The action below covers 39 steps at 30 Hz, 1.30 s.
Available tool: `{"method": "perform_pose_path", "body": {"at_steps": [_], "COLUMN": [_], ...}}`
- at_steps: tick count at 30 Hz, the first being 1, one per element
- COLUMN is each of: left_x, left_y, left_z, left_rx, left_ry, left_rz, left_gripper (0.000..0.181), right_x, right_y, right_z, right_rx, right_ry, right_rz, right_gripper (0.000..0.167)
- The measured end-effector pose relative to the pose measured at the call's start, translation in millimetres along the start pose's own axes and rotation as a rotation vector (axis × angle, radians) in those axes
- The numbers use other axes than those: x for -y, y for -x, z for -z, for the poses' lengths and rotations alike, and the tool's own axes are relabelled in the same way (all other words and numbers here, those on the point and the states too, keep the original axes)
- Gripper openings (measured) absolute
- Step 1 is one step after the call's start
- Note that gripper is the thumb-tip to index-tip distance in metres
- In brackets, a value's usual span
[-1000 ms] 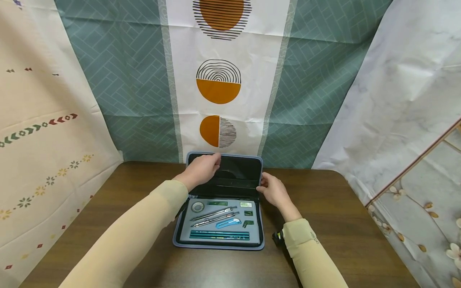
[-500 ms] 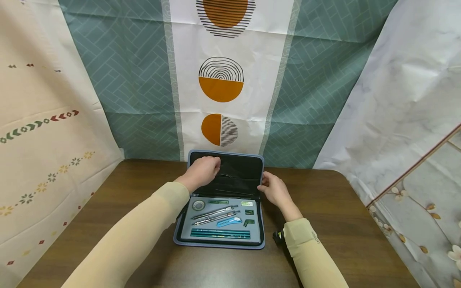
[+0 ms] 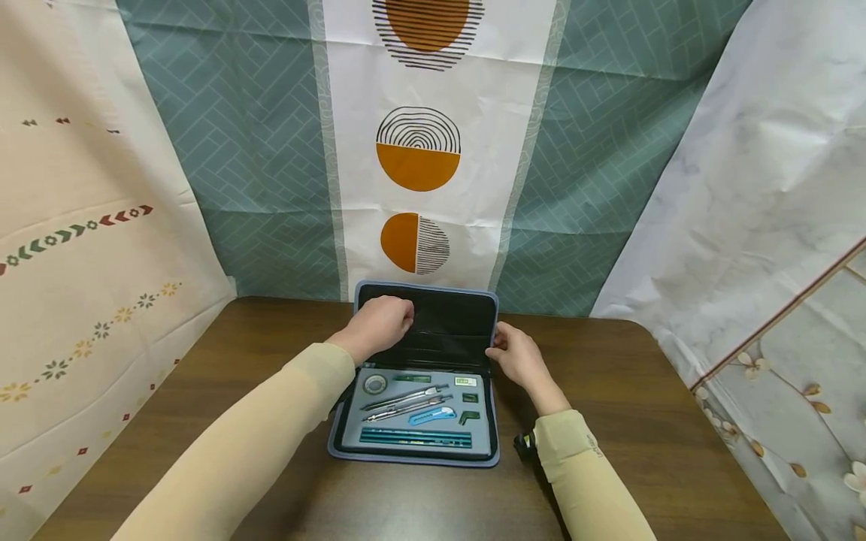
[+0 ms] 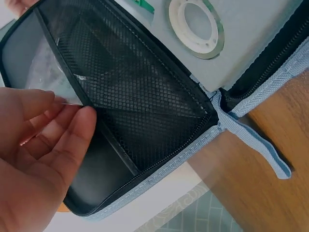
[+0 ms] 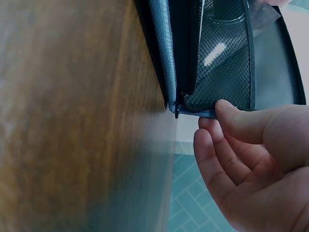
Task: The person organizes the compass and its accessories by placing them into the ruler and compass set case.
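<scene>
A blue-edged zip case point(image 3: 413, 460) lies unfolded on the table, its lid point(image 3: 453, 308) raised at the back. My left hand point(image 3: 380, 324) is at the lid's mesh pocket point(image 4: 130, 72), and its fingertips pinch a clear plastic piece point(image 4: 50, 72) partly behind the mesh; its full shape is hidden. My right hand point(image 3: 517, 357) grips the lid's right edge, thumb on the mesh side, as the right wrist view shows. In the grey tray point(image 3: 352, 432) sit a tape roll point(image 3: 375, 384), two metal compass-like tools point(image 3: 406, 406), a blue utility knife point(image 3: 433, 415) and several green pencils point(image 3: 416, 437).
An eraser point(image 3: 465, 381) and small green pieces point(image 3: 469, 417) lie at the tray's right. A fabric pull tab point(image 4: 263, 147) sticks out by the hinge. The brown wooden table point(image 3: 609, 421) meets patterned cloth hangings point(image 3: 271, 225) behind it.
The left hand has moved slightly down along the lid. A dark curved shape seen in the lid a second ago no longer shows. The right hand keeps its hold.
</scene>
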<state>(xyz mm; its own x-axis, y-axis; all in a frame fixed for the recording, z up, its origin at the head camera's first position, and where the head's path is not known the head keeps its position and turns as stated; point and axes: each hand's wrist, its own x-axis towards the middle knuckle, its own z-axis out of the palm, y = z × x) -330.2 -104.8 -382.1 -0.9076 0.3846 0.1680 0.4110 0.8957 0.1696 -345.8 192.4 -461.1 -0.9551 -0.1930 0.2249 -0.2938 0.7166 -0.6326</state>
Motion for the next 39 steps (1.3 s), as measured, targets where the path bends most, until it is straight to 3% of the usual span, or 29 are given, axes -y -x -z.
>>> {"method": "perform_pose_path", "body": {"at_steps": [5, 13, 20, 30, 36, 39], "left_x": [-0.8, 0.8, 18.7, 37.8, 39.4, 38.8], "left_y": [11.8, 45.8, 76.2, 97.3, 104.7, 107.5], "left_z": [4.9, 21.0, 31.1, 27.6, 24.8, 22.5], "left_rx": [-0.075, -0.282, -0.428, -0.421, -0.337, -0.344], "left_ry": [-0.038, -0.019, 0.071, 0.196, 0.273, 0.287], "left_rz": [-0.029, -0.111, -0.047, 0.046, 0.04, 0.027], "left_gripper": [0.008, 0.01, 0.008, 0.027, 0.035, 0.039], "right_x": [0.9, 1.4, 6.9, 11.0, 14.4, 14.1], "right_y": [0.5, 2.8, 4.5, 13.2, 19.5, 21.8], "right_z": [1.7, 3.7, 7.0, 11.1, 13.7, 14.5], "right_rx": [0.01, 0.027, 0.037, 0.045, 0.046, 0.038], "right_ry": [0.01, 0.03, 0.038, 0.067, 0.091, 0.095], "right_rz": [0.008, 0.018, 0.026, 0.029, 0.037, 0.041], "right_gripper": [0.015, 0.016, 0.021, 0.02, 0.015, 0.015]}}
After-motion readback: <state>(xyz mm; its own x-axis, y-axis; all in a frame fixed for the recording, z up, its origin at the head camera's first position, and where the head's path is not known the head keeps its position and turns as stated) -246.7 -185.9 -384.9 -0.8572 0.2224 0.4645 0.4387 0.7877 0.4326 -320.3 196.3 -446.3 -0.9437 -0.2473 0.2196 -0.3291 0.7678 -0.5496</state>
